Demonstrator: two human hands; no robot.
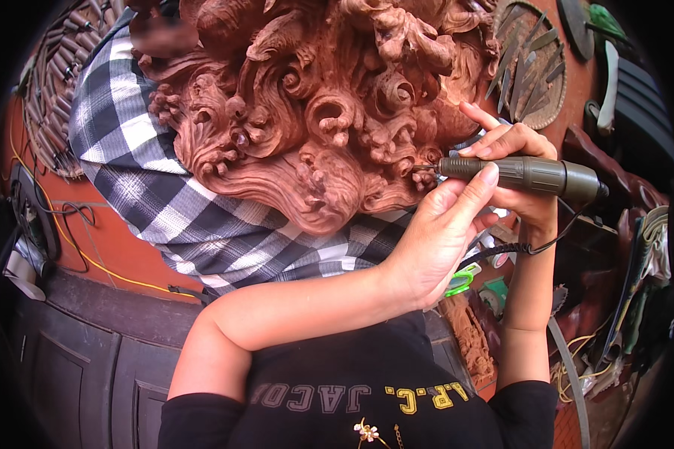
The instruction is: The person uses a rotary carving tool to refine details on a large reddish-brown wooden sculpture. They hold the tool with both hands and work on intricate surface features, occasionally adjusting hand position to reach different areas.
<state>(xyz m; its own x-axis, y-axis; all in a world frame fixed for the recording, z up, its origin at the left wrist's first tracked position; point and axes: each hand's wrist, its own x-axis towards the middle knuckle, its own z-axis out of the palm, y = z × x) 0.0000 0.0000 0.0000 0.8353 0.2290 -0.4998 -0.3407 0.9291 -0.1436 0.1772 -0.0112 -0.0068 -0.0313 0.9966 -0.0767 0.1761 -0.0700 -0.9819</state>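
Observation:
A large reddish-brown wood carving [307, 120], full of curls and flowing ridges, rests on a black-and-white checked cloth [157, 172]. My right hand [520, 146] is closed around a dark green rotary carving tool [532, 176], its thin bit pointing left against small knobs at the carving's right side. My left hand [445, 228] reaches across from the lower left, its thumb and fingers pressed to the tool's front end. A coiled black cord [505, 251] hangs from the tool's back end.
Many wooden-handled chisels [60, 90] fill a round basket at far left. Flat files lie on a round woven tray [535, 97] at upper right. A yellow cord [101, 266] crosses the red tiled floor. Green-handled scissors [460, 280] lie below my left wrist.

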